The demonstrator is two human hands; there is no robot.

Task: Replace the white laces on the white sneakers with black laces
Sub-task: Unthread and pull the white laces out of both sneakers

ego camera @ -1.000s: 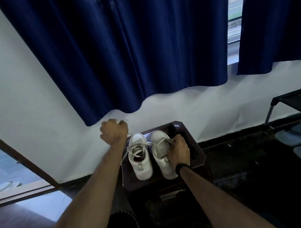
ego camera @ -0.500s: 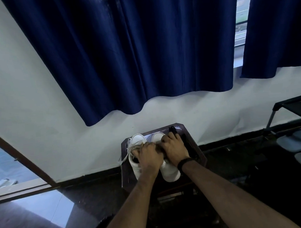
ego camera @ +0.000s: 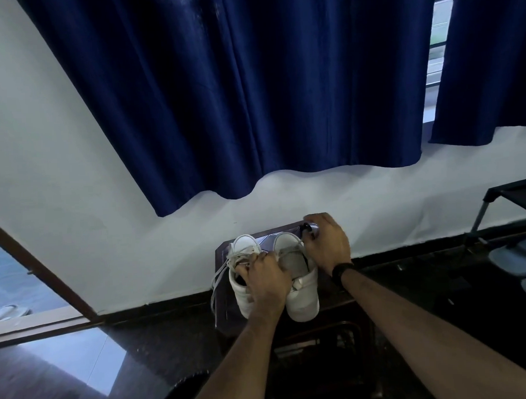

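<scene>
At the far left a brown door frame slants down to a glossy dark floor that mirrors a pale patch of light. Above, heavy navy curtains hang in soft folds against a flat white wall, their hem wavy.

Low in the middle stands a small dark wooden counter with cut corners, close against the wall. On it a pair of smooth white sneakers sits side by side, touching, toes toward the wall. From the left sneaker a loosened white lace spills over the counter's left edge and dangles free — flat, pale, limp. The left hand lies over the gap between the two shoes, fingers curled and pinching the lace at the left shoe's throat. The right sneaker has its grey tongue bared, its heel reaching the counter's near edge.

The right hand, a black band on its wrist, reaches past the right shoe's toe to the counter's back right corner; fingers and thumb are bent round a small black thing there — whether this is the black lace, I cannot tell.

To the right open floor runs to a black metal rack with pale rounded shapes beneath it.
</scene>
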